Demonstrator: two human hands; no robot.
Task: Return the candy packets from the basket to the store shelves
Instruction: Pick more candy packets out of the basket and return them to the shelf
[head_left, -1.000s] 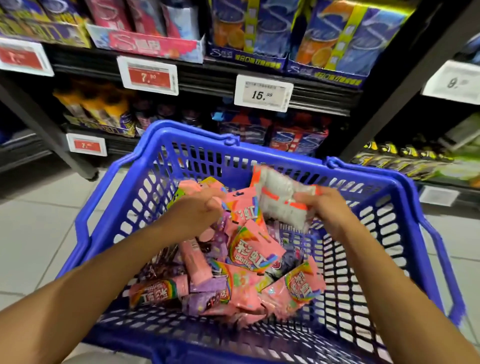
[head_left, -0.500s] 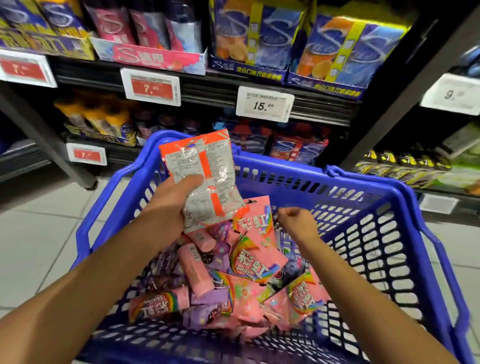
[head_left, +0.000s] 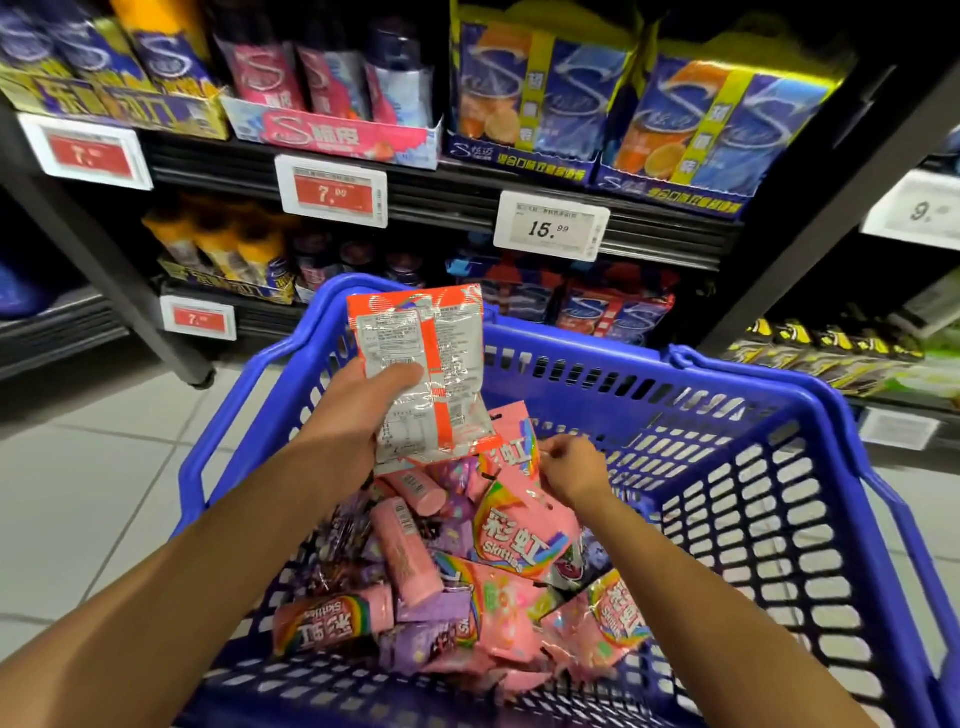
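Note:
My left hand (head_left: 363, 410) grips an orange-and-white candy packet (head_left: 431, 364) and holds it upright over the far left of the blue basket (head_left: 779, 467), its printed back facing me. A heap of pink and purple candy packets (head_left: 467, 587) fills the basket's left half. My right hand (head_left: 569, 465) is down in the heap with curled fingers, pinching the right edge of an upright pink Skittles packet (head_left: 511, 449). The store shelves (head_left: 467, 182) stand right behind the basket.
The shelves carry boxed gum and candy (head_left: 540, 98) with price tags (head_left: 551, 231) along their edges. A dark upright post (head_left: 810, 249) splits the shelving on the right. Grey tiled floor (head_left: 93, 493) lies to the left. The basket's right half shows bare mesh.
The orange-and-white packet passed from my right hand to my left, which lifted it over the basket's far left. My right hand dropped into the heap by the pink packet.

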